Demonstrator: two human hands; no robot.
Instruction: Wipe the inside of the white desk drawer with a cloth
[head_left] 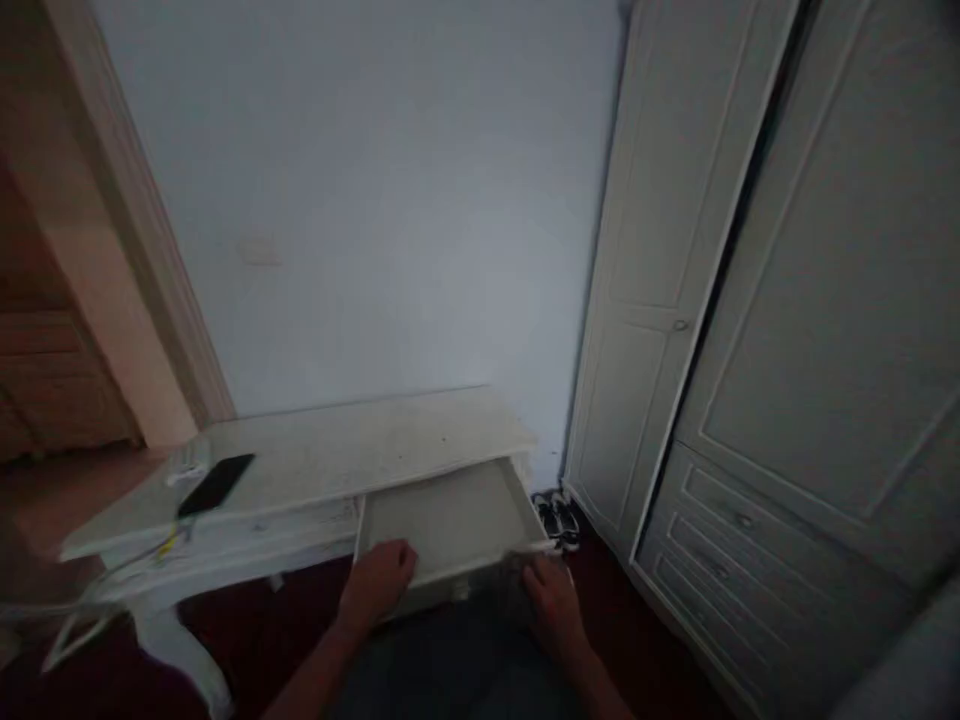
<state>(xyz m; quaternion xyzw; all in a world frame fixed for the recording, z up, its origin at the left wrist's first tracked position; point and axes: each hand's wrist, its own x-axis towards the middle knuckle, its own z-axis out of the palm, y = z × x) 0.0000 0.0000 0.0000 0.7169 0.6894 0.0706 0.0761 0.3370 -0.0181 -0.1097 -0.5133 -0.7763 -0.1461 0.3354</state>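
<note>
A white drawer (pixel 450 515) is pulled out of a long white desk (pixel 337 450), and its inside looks bare. At the drawer's left front corner, my left hand (pixel 379 580) is closed, its curled fingers over the front edge. My right hand (pixel 553 600) is at the right front corner with its fingers bent inward. Beside those fingers, a dark greyish patch (pixel 511 580) blurs against the drawer front; whether it is a cloth or shadow I cannot make out.
A black phone (pixel 216 485) lies on the desk's left end beside a small white object (pixel 189 465) and a cable (pixel 120 565). Dark-and-white shoes (pixel 556 518) stand on the floor right of the desk. A tall white wardrobe (pixel 652 280) lines the right side.
</note>
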